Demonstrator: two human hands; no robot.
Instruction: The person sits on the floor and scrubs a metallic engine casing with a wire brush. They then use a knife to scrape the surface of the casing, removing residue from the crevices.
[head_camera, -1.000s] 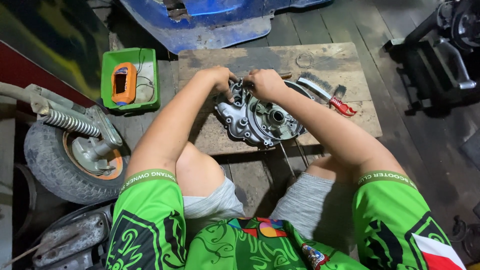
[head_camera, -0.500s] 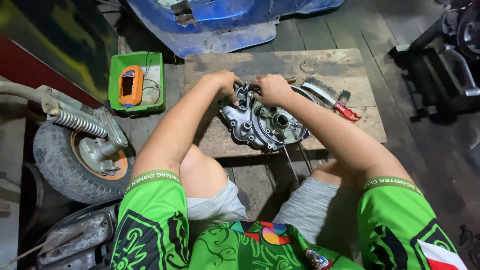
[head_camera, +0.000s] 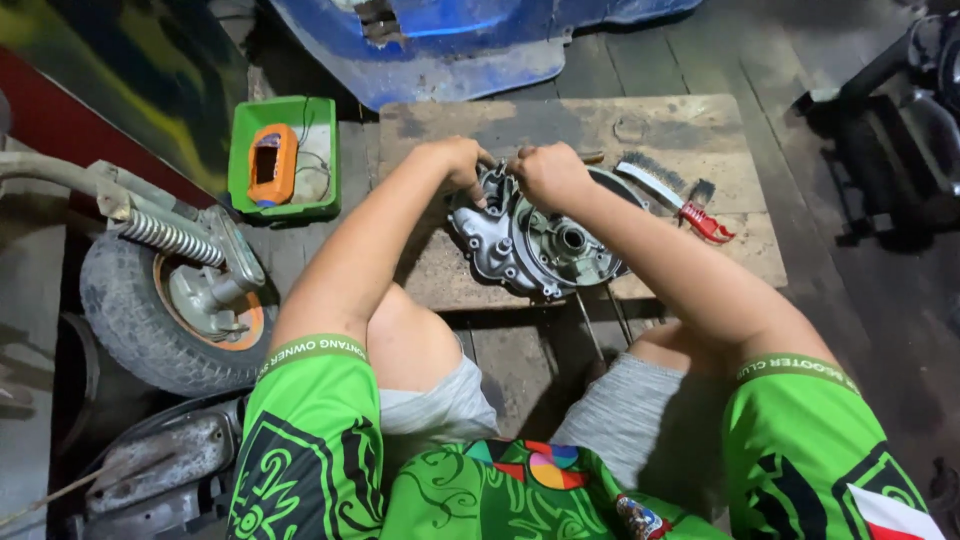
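Grey metal engine casing (head_camera: 535, 240): lying on a worn wooden board (head_camera: 660, 130) on the plank floor, just ahead of the person's knees. Left hand (head_camera: 455, 160): resting on the casing's upper left edge, fingers curling down over its rim. Right hand (head_camera: 548, 172): sitting on the casing's top edge, fingers bunching tightly; whether they are pinching a small part cannot be told. Wire brush (head_camera: 652, 178) and red-handled brush (head_camera: 705, 215): lying on the board to the right of the casing. Green tray (head_camera: 245, 195) holding an orange meter (head_camera: 271, 165): sitting left of the board. Small scooter wheel (head_camera: 165, 310) with spring: lying far left.
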